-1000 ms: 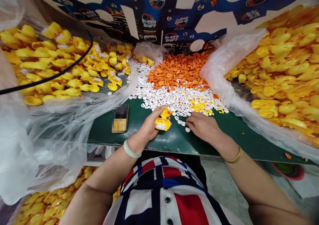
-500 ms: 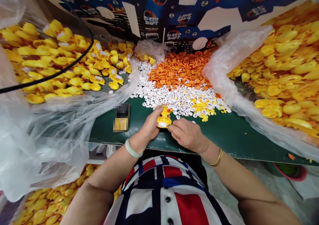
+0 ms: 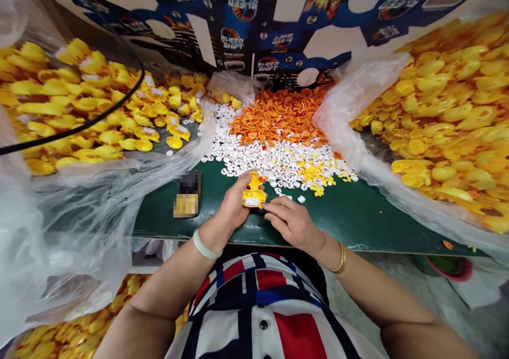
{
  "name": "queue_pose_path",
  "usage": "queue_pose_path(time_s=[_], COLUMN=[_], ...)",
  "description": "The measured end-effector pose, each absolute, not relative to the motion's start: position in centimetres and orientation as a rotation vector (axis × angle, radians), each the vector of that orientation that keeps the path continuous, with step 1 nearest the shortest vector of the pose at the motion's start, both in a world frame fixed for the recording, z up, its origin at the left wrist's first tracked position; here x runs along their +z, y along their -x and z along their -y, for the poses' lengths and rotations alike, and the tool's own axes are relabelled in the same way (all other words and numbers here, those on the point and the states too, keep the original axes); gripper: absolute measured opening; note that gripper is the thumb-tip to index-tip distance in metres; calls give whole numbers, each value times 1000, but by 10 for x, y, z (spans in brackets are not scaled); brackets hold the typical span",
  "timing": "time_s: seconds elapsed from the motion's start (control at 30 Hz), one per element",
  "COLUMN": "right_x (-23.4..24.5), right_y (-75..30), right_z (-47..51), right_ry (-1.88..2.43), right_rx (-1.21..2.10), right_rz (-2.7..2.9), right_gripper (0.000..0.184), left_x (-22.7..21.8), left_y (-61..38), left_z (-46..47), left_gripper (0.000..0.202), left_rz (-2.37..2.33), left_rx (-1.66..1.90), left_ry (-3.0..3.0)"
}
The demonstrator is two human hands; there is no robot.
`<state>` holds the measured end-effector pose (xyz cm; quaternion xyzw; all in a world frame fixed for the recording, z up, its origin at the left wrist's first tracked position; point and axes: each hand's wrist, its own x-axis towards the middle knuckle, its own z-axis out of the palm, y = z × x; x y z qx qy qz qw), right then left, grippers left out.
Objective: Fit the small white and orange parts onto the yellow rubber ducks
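Green worktop (image 3: 358, 216), white caps (image 3: 274, 163) behind. Left hand (image 3: 233, 206), fingers closed on toy duck (image 3: 252, 195); right hand (image 3: 292, 224), fingers open beside it, now off the caps.

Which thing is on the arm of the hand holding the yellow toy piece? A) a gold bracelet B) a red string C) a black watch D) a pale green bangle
D. The left hand grips the yellow plastic piece, and the pale green bangle circles that wrist.

Two hands (image 3: 230, 205) (image 3: 292, 224), one yellow rubber duck (image 3: 252, 193), one jade bangle (image 3: 204, 245), one gold bracelet (image 3: 341, 258), one black cable (image 3: 79, 112)
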<state>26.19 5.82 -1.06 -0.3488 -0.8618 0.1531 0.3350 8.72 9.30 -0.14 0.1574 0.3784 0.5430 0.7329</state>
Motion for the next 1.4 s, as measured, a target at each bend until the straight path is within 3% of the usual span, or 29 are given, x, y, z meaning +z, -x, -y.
queue_pose_path(time_s=[0.1, 0.2, 0.33, 0.4, 0.53, 0.77, 1.13, 1.23, 1.4], right_x=[0, 11, 12, 4, -12, 15, 25, 16, 5], right_y=[-290, -360, -492, -546, -589, -516, -288, -265, -278], right_z=[-72, -101, -142, -156, -166, -140, -68, -60, -60], right_ry=[1041, 1398, 1871, 1986, 1947, 1615, 918, 817, 525], right_rx=[374, -96, -625, -703, -686, -837, -409, -323, 172], right_rz=[2164, 2136, 1940, 1888, 2038, 2008, 2729, 2807, 2819], right_gripper=[30, 28, 43, 58, 69, 54, 46, 46, 37], left_x=[0, 1, 2, 2, 1, 1, 10, 14, 13], left_y=[-86, -85, -86, -87, -88, -85, -78, -71, -61], left_z=[-93, -92, -93, -94, -95, -94, -93, -85, -70], left_gripper=[38, 41, 39, 38, 37, 39, 27, 23, 26], left_rz=[-786, -731, -698, -686, -678, -761, -817, -808, -802], left_rx=[1219, 1205, 1160, 1170, 1163, 1227, 1462, 1495, 1451], left_ry=[-351, -355, -352, -344, -363, -376, -236, -223, -237])
